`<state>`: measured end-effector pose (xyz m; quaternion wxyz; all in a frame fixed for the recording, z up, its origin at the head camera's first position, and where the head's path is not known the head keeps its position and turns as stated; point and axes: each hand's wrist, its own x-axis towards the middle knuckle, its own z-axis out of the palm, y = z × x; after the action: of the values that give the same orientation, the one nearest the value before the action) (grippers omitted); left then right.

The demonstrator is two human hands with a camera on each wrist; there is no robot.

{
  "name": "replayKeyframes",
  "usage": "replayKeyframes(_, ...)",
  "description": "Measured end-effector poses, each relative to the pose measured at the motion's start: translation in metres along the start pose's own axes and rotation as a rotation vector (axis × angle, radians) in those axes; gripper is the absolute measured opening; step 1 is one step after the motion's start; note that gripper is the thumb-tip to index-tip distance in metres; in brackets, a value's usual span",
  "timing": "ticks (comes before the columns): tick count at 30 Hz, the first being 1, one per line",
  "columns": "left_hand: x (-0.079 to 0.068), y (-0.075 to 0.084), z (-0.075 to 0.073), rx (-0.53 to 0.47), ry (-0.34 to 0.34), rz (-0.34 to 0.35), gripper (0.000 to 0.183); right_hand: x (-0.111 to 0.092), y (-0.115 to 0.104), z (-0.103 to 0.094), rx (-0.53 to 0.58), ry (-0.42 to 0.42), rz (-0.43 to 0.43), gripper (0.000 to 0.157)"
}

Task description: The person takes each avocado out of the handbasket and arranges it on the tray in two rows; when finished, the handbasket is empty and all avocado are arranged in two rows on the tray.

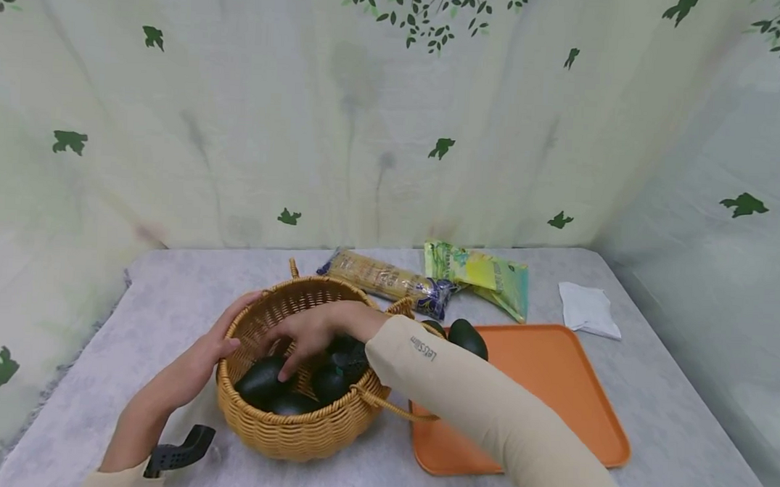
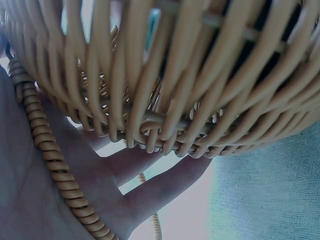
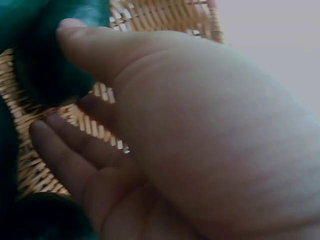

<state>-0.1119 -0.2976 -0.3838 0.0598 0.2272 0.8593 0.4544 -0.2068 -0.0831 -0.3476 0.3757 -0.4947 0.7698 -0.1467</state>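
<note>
Basket: a round, honey-brown wicker basket [image 1: 283, 435] is standing left of the middle of the grey, cloth-covered worktop [image 1: 83, 375], towards the near edge.
Avocados in basket: several dark green, smooth, avocado-shaped fruits are lying inside; the one nearest the left rim [image 1: 261, 382] is touching the right thumb.
Right hand: the right hand [image 1: 314, 331] is resting inside the basket, its fingers spread and fairly straight, not wrapped round that fruit.
Left hand: the left hand [image 1: 202, 350] is bracing the left rim with extended fingers.
Tray: a flat, orange, rectangular tray [image 1: 553, 396] is lying near the worktop's right edge; two more dark fruits [image 1: 468, 338] are sitting about its far left corner.
Far edge: a long, clear-and-blue packet of pale yellow sticks [image 1: 388, 276] and shiny green-yellow packets [image 1: 476, 273] are lying there.
Risks: smooth skin could be slipping from a shallow pinch; uneven rim pressure could tip the basket; the sleeve could nudge the corner fruits or catch the coiled wicker handle [image 1: 392, 405].
Writing: the beige sleeve [image 1: 475, 400] is showing what looks like "Let'sslim"; the packets' print is too small to read.
</note>
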Motion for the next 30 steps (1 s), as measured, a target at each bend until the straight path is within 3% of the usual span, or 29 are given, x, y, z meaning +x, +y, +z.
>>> replayKeyframes(11,0.0005,0.0018,0.0014,-0.051,0.002,0.008,0.061,0.0003,-0.0002,0.0038,0.09,0.034,0.017,0.049)
replayKeyframes(18,0.0009,0.0005,0.0011,-0.048,0.004,0.002,0.06,-0.0002,0.0027,0.002,0.101,0.022,-0.035,0.055)
replayKeyframes(30,0.001,0.002,0.0006,-0.045,0.004,-0.029,0.06,-0.0051,0.0005,-0.0028,0.098,0.086,-0.138,0.053)
